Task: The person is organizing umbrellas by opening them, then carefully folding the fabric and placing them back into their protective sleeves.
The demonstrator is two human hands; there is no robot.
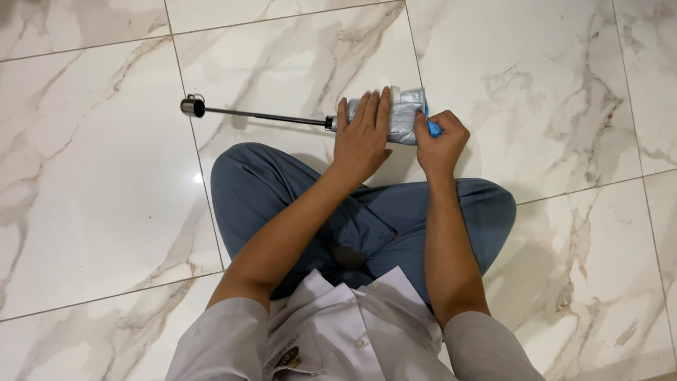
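Fingers of my left hand (361,134) lie flat and together across the silver canopy of a folded umbrella (402,113), pinning the bundle to the floor (92,183), apparently so the rolled cloth cannot spring loose. Right hand (441,144) is curled shut on a blue strip (433,128) at the bundle's near end, seemingly drawing it taut. Umbrella lies at upper centre of the frame, just beyond my crossed knees in blue trousers (282,183). Its thin metal shaft (271,117) runs left to a dark handle (192,106), still extended on the marble tiles.
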